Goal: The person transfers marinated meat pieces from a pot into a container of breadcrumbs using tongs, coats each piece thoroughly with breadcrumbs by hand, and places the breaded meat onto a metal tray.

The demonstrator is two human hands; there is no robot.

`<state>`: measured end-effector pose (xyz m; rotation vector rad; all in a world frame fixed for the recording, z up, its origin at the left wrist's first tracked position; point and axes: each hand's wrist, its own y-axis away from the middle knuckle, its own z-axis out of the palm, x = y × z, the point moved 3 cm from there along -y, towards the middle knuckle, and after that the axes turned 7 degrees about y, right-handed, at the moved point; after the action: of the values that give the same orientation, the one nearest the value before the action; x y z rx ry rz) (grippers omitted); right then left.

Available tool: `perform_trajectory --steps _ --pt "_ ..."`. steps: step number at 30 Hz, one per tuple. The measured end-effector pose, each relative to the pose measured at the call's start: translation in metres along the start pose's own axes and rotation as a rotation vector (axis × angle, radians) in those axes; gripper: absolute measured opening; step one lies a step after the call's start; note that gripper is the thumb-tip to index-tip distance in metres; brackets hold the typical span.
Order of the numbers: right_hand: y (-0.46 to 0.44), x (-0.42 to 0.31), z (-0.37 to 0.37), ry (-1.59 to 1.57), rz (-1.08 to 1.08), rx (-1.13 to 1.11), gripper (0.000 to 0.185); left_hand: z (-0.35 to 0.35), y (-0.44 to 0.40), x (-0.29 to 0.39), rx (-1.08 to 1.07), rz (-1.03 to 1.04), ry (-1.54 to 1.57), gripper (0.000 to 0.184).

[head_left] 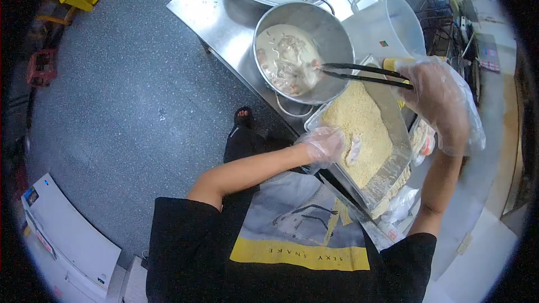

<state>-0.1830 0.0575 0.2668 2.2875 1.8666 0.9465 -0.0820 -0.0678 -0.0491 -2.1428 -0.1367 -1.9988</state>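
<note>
Because my right fingers [414,77] clasp the dark tongs [365,68] over the pot [337,39] at upper centre, milky batter [289,50] could drip and clump the crumbs [365,112]. Beside the pale piece [353,149] (lying in crumbs, right of centre), my left fingers [336,137] blur under plastic; I cannot tell their grip. The tong tips' catch is unclear.
</note>
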Motion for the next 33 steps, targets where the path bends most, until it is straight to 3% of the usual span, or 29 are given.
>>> perform_trajectory --steps 2,4,7,10,13,15,18,22,23,25,30,33 --pt "-0.017 0.002 0.030 0.028 -0.018 -0.002 0.025 0.000 0.000 0.000 -0.054 -0.022 0.020 0.014" --pt "-0.023 -0.003 0.063 0.056 -0.031 -0.008 0.029 0.001 -0.001 0.003 -0.074 0.213 -0.289 0.015" --pt "-0.028 -0.011 0.092 0.077 -0.143 -0.025 0.032 0.001 -0.005 0.002 -0.196 0.037 -0.323 0.015" --pt "-0.017 -0.014 0.083 0.017 -0.170 0.298 0.030 -0.001 -0.001 0.006 -0.089 0.092 -0.276 0.015" --pt "-0.015 -0.030 0.057 0.050 -0.228 0.389 0.022 -0.005 0.001 0.012 -0.038 0.116 -0.207 0.015" --pt "-0.041 -0.045 0.061 0.293 -0.224 0.230 0.015 -0.003 -0.004 0.012 -0.102 0.106 -0.315 0.016" --pt "-0.069 -0.070 0.080 0.544 -0.289 0.327 0.018 -0.012 -0.004 0.027 -0.177 0.101 -0.466 0.017" --pt "-0.056 -0.056 0.058 0.389 -0.467 0.516 0.009 -0.017 -0.007 0.035 -0.217 0.121 -0.546 0.018" --pt "-0.044 -0.041 0.049 0.219 -0.490 0.570 0.010 -0.016 -0.005 0.035 -0.207 0.119 -0.545 0.018" --pt "-0.024 -0.025 0.024 0.129 -0.407 0.462 0.013 -0.015 0.000 0.027 0.014 0.021 -0.305 0.017" --pt "0.014 -0.016 0.004 0.245 -0.068 0.171 0.022 0.017 -0.004 -0.029 0.017 0.207 -0.288 0.017" --pt "0.021 -0.049 0.002 0.412 -0.080 0.137 0.017 0.011 -0.005 -0.018 0.005 0.248 -0.275 0.017"
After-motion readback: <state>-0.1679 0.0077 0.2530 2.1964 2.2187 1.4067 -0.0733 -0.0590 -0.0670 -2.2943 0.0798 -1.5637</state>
